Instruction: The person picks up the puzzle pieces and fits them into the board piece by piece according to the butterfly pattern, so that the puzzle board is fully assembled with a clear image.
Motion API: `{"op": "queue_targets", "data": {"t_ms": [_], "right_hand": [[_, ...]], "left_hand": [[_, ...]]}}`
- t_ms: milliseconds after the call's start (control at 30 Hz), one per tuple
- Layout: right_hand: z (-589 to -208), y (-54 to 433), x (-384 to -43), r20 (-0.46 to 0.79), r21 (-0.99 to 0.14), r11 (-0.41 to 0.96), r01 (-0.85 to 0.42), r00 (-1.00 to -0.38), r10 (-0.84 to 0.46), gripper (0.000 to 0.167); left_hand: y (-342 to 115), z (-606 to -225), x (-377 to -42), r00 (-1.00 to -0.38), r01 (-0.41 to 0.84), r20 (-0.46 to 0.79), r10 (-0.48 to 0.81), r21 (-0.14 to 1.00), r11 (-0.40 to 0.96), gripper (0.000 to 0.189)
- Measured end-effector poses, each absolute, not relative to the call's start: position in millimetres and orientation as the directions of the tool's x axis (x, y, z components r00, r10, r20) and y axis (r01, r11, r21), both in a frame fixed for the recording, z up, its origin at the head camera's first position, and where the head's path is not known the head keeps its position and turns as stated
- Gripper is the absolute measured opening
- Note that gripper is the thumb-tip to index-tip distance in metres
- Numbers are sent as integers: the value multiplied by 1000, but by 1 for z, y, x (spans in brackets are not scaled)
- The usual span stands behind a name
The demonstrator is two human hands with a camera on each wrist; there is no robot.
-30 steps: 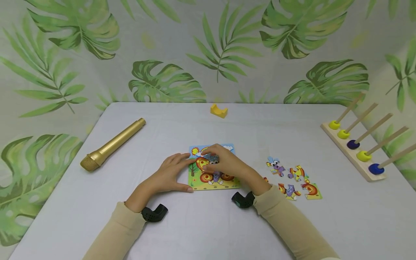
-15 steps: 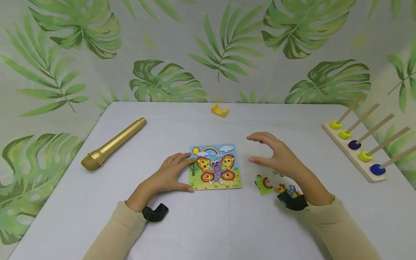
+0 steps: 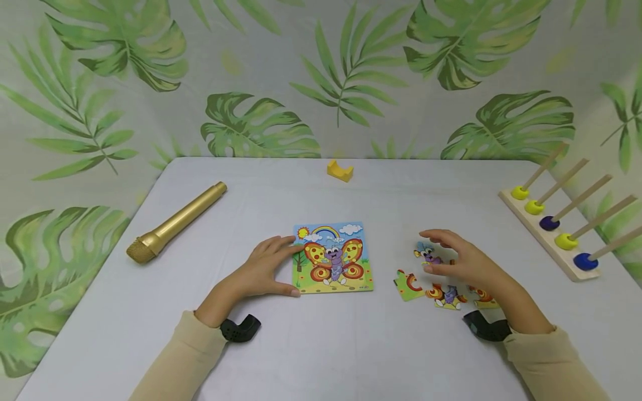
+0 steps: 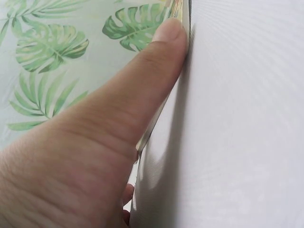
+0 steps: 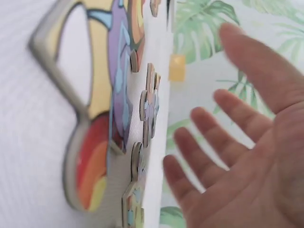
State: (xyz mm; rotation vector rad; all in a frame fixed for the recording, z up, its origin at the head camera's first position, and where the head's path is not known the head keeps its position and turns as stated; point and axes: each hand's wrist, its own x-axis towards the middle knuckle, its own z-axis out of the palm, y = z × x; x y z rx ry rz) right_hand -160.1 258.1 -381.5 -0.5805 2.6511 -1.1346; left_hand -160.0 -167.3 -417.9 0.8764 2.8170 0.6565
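Note:
A square puzzle board (image 3: 333, 259) with a butterfly, rainbow and sun picture lies flat at mid-table. My left hand (image 3: 258, 271) rests along its left side, fingertips on the left edge and thumb at the near left corner; the left wrist view shows the straight thumb (image 4: 137, 80) against the edge. To the right, my right hand (image 3: 468, 262) hovers over loose jigsaw pieces, fingers apart and nothing between them. Visible pieces include a green and red one (image 3: 408, 286), one with a butterfly's head (image 3: 426, 254) and one with its feet (image 3: 448, 297). The hand partly hides others.
A golden microphone (image 3: 178, 221) lies at the left. Near the back edge sits a small yellow block (image 3: 340, 171) with a curved notch. At the right stands a wooden peg rack (image 3: 551, 236) with yellow and blue beads. A leaf-patterned cloth (image 3: 346, 78) hangs behind.
My right hand has left the board and travelled right, then lowered toward the loose pieces. The whole butterfly picture is now uncovered. My left hand has stayed at the board's edge.

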Motion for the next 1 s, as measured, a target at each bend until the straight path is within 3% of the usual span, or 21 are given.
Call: {"op": "queue_targets", "data": {"t_ms": [333,500,667,1000], "right_hand": [[-394,273,-164,-127,-717,650,-252,-870,-477,64],[-394,272,-165,-101,-690,662,-293,-867,-489,61],[-397,270,-166,-67,-631,701,-333,-877,-476,70],[-394,261,-166,-43,-563,771,-298,-921,-387,75]], "left_hand": [[-166,-416,-159,-824,507,-4,566,440,741,95],[-167,-415,-159,-825,506,-7,565,435,745,95],[-167,-415,-159,-826,504,-8,563,437,745,96],[-167,-417,-160,-825,511,5,565,434,742,96]]}}
